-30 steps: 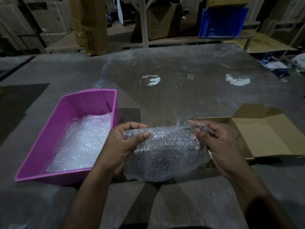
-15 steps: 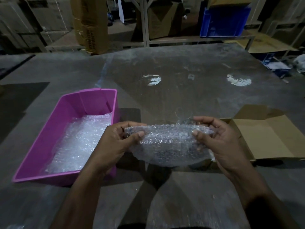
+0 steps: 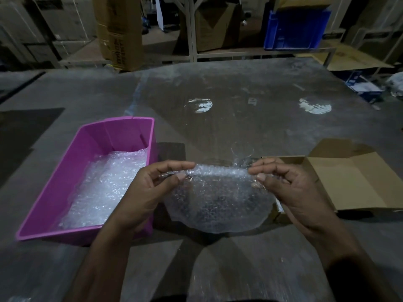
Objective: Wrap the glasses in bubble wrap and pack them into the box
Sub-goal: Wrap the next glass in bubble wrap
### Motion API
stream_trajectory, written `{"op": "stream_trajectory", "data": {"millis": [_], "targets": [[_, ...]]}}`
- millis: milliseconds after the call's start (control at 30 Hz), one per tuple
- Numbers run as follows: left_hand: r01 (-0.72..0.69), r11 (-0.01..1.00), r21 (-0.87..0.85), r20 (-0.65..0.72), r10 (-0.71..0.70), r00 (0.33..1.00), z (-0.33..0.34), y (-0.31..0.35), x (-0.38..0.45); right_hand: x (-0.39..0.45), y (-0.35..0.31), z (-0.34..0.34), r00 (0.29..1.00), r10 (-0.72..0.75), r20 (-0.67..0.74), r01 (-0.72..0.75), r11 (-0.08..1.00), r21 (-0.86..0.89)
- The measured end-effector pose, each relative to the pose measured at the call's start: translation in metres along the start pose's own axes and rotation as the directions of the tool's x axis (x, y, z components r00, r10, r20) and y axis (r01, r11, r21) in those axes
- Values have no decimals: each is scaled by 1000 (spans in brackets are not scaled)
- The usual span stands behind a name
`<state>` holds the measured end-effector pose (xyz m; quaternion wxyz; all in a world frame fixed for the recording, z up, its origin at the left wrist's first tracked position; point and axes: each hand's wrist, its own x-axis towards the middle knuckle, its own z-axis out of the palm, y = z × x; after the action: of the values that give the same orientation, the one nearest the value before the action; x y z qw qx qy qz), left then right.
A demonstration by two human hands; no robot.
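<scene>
Pink bin (image 3: 130, 136) near the surface's (image 3: 239, 88) left edge; beyond the far edge, blue crate (image 3: 294, 29) and tall cardboard carton (image 3: 118, 31).

The bubble wrap (image 3: 216, 199) is clear, knobbly plastic film that catches the light. The tub (image 3: 128, 136) is smooth pink plastic with a soft sheen. The box (image 3: 357, 184) is matt brown cardboard. The table (image 3: 239, 88) looks dull grey and scuffed under a glossy film, perhaps plastic sheeting.
</scene>
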<state>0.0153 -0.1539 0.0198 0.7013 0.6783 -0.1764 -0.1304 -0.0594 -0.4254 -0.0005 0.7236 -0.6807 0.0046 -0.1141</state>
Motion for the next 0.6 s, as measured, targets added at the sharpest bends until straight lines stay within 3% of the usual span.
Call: {"op": "stream_trajectory", "data": {"millis": [133, 233, 367, 500, 600], "targets": [[-48, 998, 50, -71, 52, 996, 2, -2, 3, 2, 0, 3, 997, 13, -72, -16, 999, -40], [-46, 998, 39, -105, 50, 993, 0, -6, 6, 3, 0, 3, 995, 59, -77, -57, 998, 26], [-50, 999, -6, -139, 48, 989, 1, -5, 6, 3, -5, 2, 993, 34, -111, -44, 995, -87], [-71, 997, 34, -112, 74, 991, -3, -7, 8, 1, -9, 5, 991, 54, -120, -59, 998, -38], [-62, 993, 103, -72, 69, 995, -1, -3, 8, 2, -8, 6, 992, 49, -119, -61, 993, -100]]}}
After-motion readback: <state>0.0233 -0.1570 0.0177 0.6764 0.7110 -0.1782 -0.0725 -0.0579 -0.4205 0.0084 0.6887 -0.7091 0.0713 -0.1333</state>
